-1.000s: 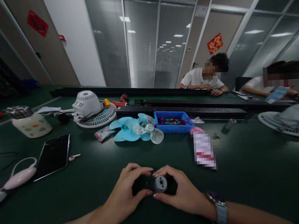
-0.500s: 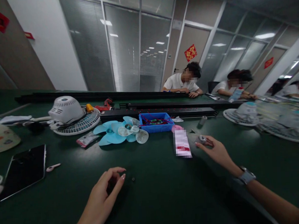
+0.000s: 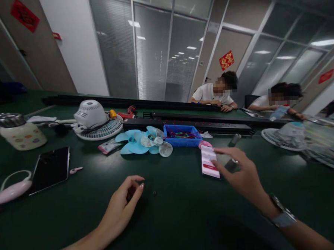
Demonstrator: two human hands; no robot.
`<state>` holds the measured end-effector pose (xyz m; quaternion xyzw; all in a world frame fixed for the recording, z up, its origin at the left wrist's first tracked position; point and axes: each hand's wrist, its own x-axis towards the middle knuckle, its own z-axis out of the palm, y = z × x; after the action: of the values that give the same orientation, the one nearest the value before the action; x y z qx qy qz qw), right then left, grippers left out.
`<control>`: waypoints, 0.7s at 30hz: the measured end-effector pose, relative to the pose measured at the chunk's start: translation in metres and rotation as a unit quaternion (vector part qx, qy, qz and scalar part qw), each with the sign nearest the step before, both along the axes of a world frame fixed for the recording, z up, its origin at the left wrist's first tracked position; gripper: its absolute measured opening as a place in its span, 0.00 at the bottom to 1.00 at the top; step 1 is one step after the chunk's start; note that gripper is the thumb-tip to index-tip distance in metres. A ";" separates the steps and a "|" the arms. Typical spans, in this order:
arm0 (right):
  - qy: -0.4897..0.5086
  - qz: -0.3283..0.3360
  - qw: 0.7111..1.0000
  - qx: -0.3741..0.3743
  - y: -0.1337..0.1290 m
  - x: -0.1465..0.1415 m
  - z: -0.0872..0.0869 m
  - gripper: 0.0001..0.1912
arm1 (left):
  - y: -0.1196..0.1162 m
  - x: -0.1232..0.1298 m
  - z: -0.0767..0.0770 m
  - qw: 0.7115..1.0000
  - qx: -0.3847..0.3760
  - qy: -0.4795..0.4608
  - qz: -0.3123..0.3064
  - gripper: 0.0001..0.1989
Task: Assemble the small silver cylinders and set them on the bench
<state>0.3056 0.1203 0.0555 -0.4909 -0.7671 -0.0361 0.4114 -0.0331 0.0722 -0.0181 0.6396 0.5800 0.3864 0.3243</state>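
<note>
My right hand (image 3: pixel 244 175) is open, its thumb and forefinger spread beside a lit phone (image 3: pixel 210 167) that leans on a pink round thing (image 3: pixel 205 144). Partly hidden behind its fingers is a grey metal cylinder (image 3: pixel 231 164), set on the table; a second such cylinder (image 3: pixel 235 139) is farther back. My left hand (image 3: pixel 123 202) rests over the table with loosely bent fingers, a small gap between thumb and forefinger, nothing visible in it. Just right of its fingertips lies a tiny dark part (image 3: pixel 155 192), too small to name.
Blue fan blades (image 3: pixel 132 141) and a blue bin (image 3: pixel 183 136) of wires lie beyond my hands. To the left are a tablet (image 3: pixel 50 168), a pink earbud (image 3: pixel 76 170), a jar (image 3: pixel 22 134) and a white fan (image 3: pixel 91 117). Co-workers (image 3: pixel 213 94) sit across the table.
My right hand has let go of the metal cylinder and moved nearer the phone, fingers now stretched. My left hand keeps its pose. The view has turned left.
</note>
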 end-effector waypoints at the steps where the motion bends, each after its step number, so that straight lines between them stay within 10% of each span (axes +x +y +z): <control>1: -0.029 0.075 0.995 -0.065 -0.005 -0.025 0.002 0.15 | -0.001 0.000 0.000 1.000 0.000 -0.004 -0.002 0.17; 5: -0.088 0.247 0.921 -0.287 -0.011 -0.102 -0.026 0.21 | -0.003 -0.002 -0.004 1.000 0.013 -0.021 0.008 0.15; 12: -0.080 0.232 0.924 -0.293 0.006 -0.132 -0.075 0.11 | 0.001 -0.001 -0.008 0.999 0.006 -0.033 -0.005 0.17; 17: -0.058 0.228 0.944 -0.230 0.011 -0.102 -0.047 0.09 | 0.003 -0.002 -0.007 1.000 -0.015 -0.019 -0.016 0.18; 21: -0.016 0.081 0.992 -0.092 0.032 -0.015 -0.008 0.13 | 0.003 -0.006 -0.011 0.999 -0.032 -0.007 -0.022 0.21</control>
<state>0.2901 0.1521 0.0475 -0.4625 -0.8108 0.0603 0.3538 -0.0393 0.0752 -0.0291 0.6390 0.5751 0.3650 0.3573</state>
